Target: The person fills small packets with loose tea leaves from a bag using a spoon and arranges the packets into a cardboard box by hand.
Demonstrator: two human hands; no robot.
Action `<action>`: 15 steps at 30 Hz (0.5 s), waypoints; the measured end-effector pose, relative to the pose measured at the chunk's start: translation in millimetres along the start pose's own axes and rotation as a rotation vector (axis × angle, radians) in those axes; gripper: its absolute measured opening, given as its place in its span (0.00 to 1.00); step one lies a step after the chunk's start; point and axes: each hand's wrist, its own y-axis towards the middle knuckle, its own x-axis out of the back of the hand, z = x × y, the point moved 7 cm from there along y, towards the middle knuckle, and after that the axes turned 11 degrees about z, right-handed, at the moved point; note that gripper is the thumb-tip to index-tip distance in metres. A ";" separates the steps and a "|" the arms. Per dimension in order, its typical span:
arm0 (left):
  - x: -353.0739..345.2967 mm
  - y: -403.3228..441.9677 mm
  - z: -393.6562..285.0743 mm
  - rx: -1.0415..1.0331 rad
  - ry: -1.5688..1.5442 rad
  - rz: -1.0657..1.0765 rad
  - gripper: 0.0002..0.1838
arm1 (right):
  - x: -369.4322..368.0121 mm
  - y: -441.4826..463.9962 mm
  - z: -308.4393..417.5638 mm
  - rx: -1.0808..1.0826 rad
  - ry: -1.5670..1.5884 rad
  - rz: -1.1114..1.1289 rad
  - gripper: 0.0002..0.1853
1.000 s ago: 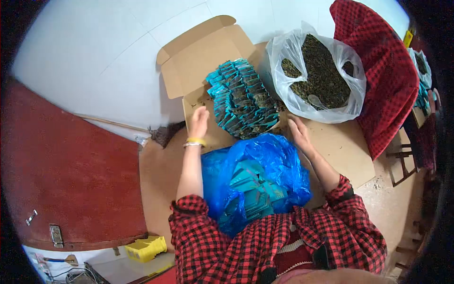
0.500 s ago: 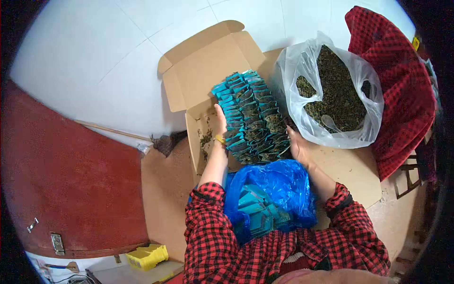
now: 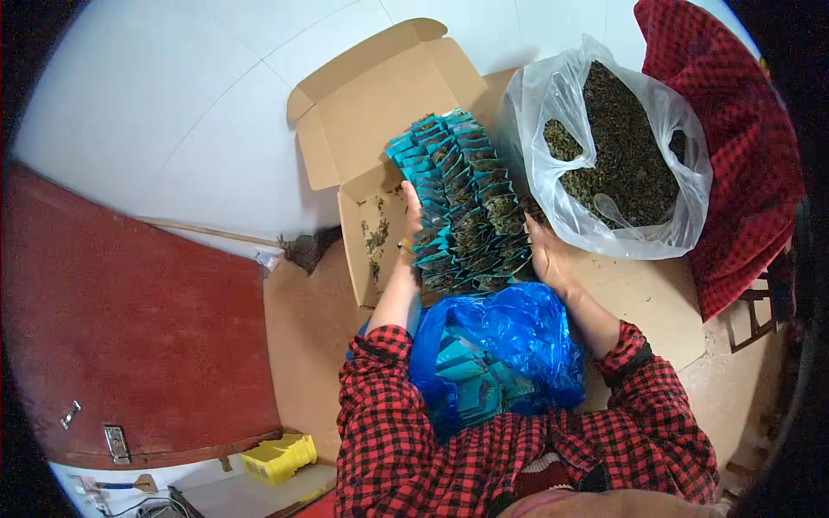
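Note:
Rows of teal packets filled with dark dried leaves (image 3: 466, 203) stand packed together in the right part of an open cardboard box (image 3: 389, 104). My left hand (image 3: 413, 211) presses against their left side, its fingers partly hidden by them. At their lower right side, my right hand (image 3: 546, 259) is pressed, so the packets are held between both palms. Loose leaf bits lie on the box floor left of the packets. Just below, near my body, a blue plastic bag (image 3: 518, 324) holds flat teal packets (image 3: 475, 375).
A clear plastic bag (image 3: 544, 95) of dried leaves, with a clear scoop (image 3: 608, 207), stands right of the box. Beyond it hangs red checked cloth (image 3: 743, 155). A dark red panel (image 3: 129, 328) is at left, a yellow container (image 3: 278, 458) at lower left.
Both hands have closed in on the sides of the packets. The packets have shifted right in the box, uncovering leaf bits on its floor. The view has also shifted.

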 end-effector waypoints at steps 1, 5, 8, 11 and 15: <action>1.4 -0.5 -0.4 0.001 0.000 0.006 0.43 | -1.9 0.3 -2.3 -0.014 0.016 0.006 0.33; 6.2 -5.5 -6.3 0.051 -0.044 0.092 0.43 | 2.6 -1.7 -2.0 -0.037 0.024 0.005 0.33; 23.7 -4.5 -6.8 0.039 -0.185 0.020 0.44 | 4.3 -3.0 2.1 -0.021 -0.004 -0.022 0.32; 31.8 0.0 -9.4 0.059 -0.114 0.034 0.44 | 3.2 -1.9 -2.7 -0.017 0.008 -0.068 0.33; 74.4 -6.5 -25.2 0.077 0.301 -0.203 0.45 | 1.3 -3.4 -8.5 -0.108 0.091 -0.035 0.32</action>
